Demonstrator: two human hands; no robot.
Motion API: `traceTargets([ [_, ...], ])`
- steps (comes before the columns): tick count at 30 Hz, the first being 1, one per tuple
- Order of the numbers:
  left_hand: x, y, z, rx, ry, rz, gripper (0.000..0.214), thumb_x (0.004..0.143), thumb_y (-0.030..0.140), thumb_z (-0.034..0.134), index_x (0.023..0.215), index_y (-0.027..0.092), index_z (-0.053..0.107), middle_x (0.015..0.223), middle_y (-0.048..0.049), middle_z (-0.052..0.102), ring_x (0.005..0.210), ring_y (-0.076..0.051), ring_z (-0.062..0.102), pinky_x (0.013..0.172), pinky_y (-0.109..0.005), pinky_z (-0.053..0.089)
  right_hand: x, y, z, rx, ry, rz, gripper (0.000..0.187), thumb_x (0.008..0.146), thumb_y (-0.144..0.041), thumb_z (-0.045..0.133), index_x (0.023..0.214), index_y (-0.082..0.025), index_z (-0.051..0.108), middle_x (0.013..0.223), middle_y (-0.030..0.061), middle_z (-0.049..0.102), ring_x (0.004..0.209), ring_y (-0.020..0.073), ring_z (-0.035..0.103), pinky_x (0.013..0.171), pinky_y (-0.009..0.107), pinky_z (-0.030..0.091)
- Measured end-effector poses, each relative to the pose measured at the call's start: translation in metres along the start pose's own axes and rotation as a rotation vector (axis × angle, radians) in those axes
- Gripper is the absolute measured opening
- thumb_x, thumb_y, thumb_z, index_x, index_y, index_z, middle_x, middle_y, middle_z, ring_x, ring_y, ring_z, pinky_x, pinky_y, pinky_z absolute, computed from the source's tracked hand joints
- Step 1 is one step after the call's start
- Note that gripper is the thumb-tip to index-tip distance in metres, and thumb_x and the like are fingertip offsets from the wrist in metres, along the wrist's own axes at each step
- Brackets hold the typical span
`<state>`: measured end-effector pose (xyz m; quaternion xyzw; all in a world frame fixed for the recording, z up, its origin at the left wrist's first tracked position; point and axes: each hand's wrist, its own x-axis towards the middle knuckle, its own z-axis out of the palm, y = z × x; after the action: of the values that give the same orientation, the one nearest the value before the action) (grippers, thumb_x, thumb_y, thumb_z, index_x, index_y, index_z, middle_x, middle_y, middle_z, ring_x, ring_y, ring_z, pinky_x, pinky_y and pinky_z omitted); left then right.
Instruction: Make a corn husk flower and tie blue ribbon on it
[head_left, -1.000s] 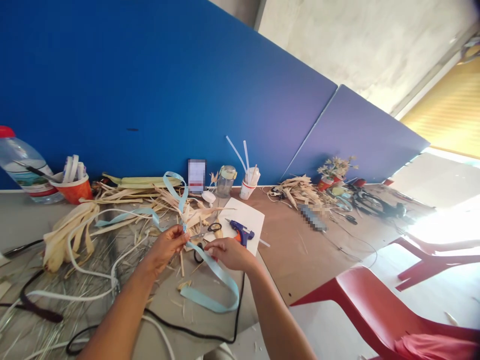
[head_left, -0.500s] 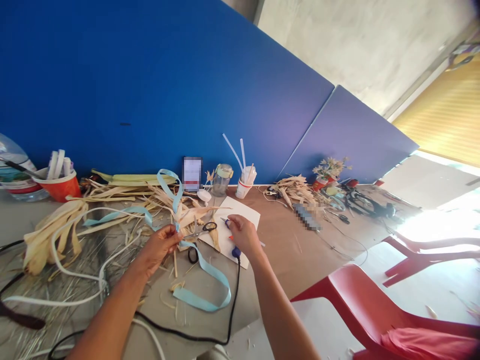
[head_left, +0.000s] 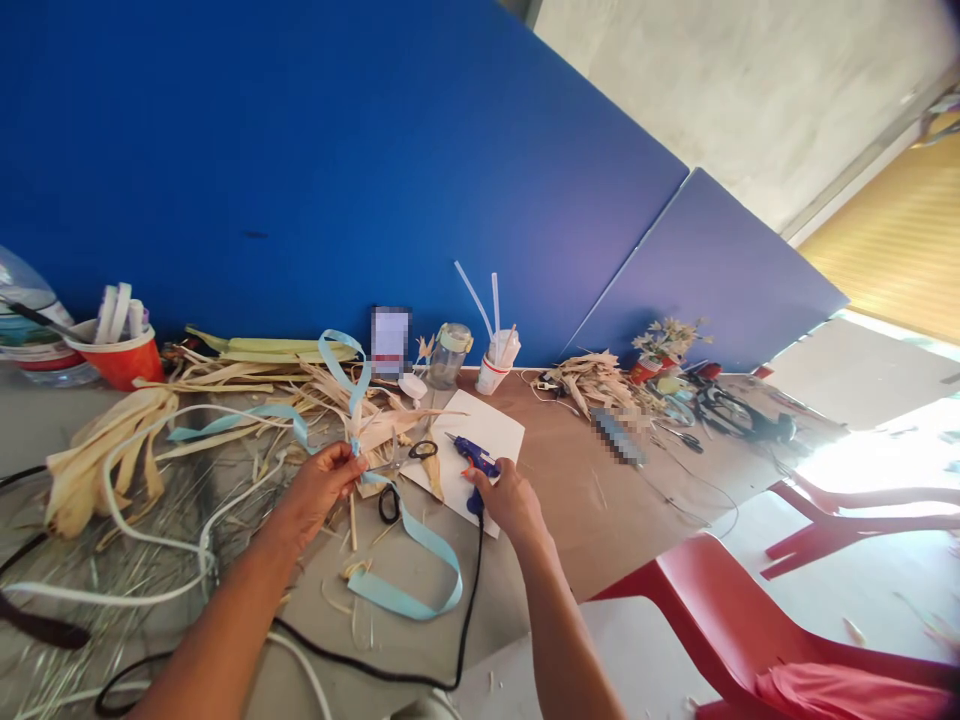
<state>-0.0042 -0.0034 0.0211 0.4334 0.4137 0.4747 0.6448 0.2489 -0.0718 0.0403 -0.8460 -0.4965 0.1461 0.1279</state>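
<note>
My left hand [head_left: 330, 485] pinches a light blue ribbon [head_left: 439, 548] against the stem of a corn-husk piece [head_left: 386, 424]. One ribbon loop stands up above the fingers, and a long tail curls over the table to the right. At the rear of a blue glue gun [head_left: 472, 456] my right hand [head_left: 514, 500] has its fingers closed, partly hiding the handle. The gun's nozzle points left over a white sheet [head_left: 502, 428], and its black cord runs down toward me. Between the hands lie scissors [head_left: 422, 451] with black handles, partly covered by ribbon and husk.
Loose corn husks [head_left: 112, 445] and a white cable [head_left: 112, 500] spread across the left. Along the blue partition [head_left: 300, 150] stand a red cup [head_left: 131, 360], a phone [head_left: 390, 340], a jar [head_left: 448, 362] and a cup with glue sticks [head_left: 493, 375]. A red chair [head_left: 720, 590] stands at right.
My right hand has slid right and back along the glue gun, uncovering its body and nozzle. My left hand keeps its pinch on the ribbon and stem.
</note>
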Motion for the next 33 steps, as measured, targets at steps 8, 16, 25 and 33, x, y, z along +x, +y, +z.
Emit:
traceTargets([
  [8,0.002,-0.004,-0.003,-0.010,0.011,-0.004,0.037,0.052,0.037,0.080,0.063,0.014,0.053,0.055,0.0063,0.049,0.041,-0.003,0.033,0.041,-0.018,0.022,0.002,-0.004,0.015,0.009,0.031,0.078,0.050,0.082,-0.038,0.049,0.122,-0.009,0.042,0.104,0.0207,0.066,0.098,0.0318,0.063,0.077,0.040,0.046],
  [16,0.004,-0.012,-0.004,-0.034,0.011,0.014,0.035,0.057,0.038,0.078,0.065,0.015,0.052,0.053,0.0075,0.046,0.039,-0.002,0.032,0.041,-0.018,0.021,-0.004,0.020,0.003,1.277,0.244,0.148,0.036,0.063,-0.034,0.068,0.092,-0.017,0.055,0.074,-0.0001,0.061,0.060,0.0137,0.057,0.057,0.027,0.048],
  [25,0.004,-0.012,-0.005,-0.060,0.012,0.005,0.035,0.057,0.037,0.078,0.065,0.015,0.052,0.055,0.0066,0.047,0.041,-0.002,0.032,0.041,-0.018,0.021,-0.035,0.007,-0.026,1.815,-0.225,-0.044,0.023,0.060,-0.024,0.073,0.079,-0.020,0.062,0.081,0.0024,0.062,0.056,0.0093,0.046,0.049,0.024,0.044],
  [33,0.002,-0.014,-0.005,-0.072,0.015,-0.020,0.033,0.059,0.036,0.077,0.067,0.015,0.053,0.060,0.0046,0.050,0.042,-0.002,0.032,0.040,-0.018,0.022,-0.062,-0.013,-0.016,1.592,-0.500,-0.281,0.035,0.065,-0.043,0.072,0.090,-0.018,0.069,0.103,0.0121,0.066,0.054,0.0101,0.046,0.049,0.026,0.039],
])
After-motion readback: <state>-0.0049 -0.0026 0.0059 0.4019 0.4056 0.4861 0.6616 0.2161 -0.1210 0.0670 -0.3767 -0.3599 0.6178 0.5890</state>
